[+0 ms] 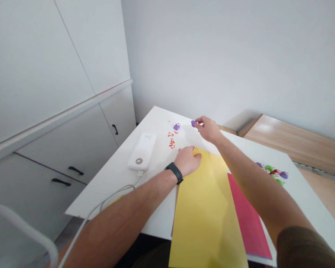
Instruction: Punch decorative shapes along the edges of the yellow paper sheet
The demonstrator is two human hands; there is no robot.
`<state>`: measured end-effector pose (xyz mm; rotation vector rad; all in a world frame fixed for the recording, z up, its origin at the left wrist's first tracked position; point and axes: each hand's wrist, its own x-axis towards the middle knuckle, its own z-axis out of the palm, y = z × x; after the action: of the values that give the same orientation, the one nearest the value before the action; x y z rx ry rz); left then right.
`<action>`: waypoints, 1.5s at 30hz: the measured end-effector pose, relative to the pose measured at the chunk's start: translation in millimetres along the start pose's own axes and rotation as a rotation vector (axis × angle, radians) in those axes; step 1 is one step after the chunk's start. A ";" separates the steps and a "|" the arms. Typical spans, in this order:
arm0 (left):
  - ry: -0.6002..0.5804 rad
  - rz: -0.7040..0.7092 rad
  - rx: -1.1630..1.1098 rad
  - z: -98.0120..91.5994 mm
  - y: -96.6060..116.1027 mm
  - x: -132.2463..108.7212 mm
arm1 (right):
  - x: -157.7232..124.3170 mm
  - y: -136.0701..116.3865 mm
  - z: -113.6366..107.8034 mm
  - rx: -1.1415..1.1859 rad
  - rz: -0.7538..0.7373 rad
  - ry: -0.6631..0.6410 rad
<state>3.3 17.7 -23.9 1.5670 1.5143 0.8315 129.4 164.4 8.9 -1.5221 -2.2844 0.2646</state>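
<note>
My right hand (208, 128) pinches a small purple paper punch (194, 123) near the far edge of the white table. My left hand (187, 160), with a dark watch on its wrist, is closed on the upper left corner of a yellow paper sheet (205, 208). Small holes show along the sheet's far edge. Another purple punch (176, 127) stands on the table left of my right hand. Small red paper cut-outs (171, 141) lie scattered between that punch and my left hand.
A white power bank (143, 152) with a cable (108, 199) lies at the left. Pink paper (249, 219) sits partly under the yellow sheet. Several colourful punches (273, 172) are grouped at the right. A wooden surface (296, 143) stands beyond; cabinets (58, 149) line the left.
</note>
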 end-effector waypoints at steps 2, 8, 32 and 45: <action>0.001 0.004 -0.011 -0.4 -0.6 1.1 | -25.6 10.0 -14.1 0.090 0.029 0.004; 0.023 0.022 -0.069 -2.3 -0.3 -0.2 | -116.2 45.0 -51.5 0.823 0.019 0.169; -0.029 -0.006 -0.334 -4.2 4.6 -7.0 | -214.6 121.9 -32.4 1.209 0.438 0.089; -0.029 -0.040 -0.360 -5.6 11.3 -9.8 | -215.4 114.6 -33.3 1.199 0.463 0.013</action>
<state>3.1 8.8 -10.6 1.2741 1.2869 0.9913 313.3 10.4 -46.9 -1.2498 -1.1931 1.4101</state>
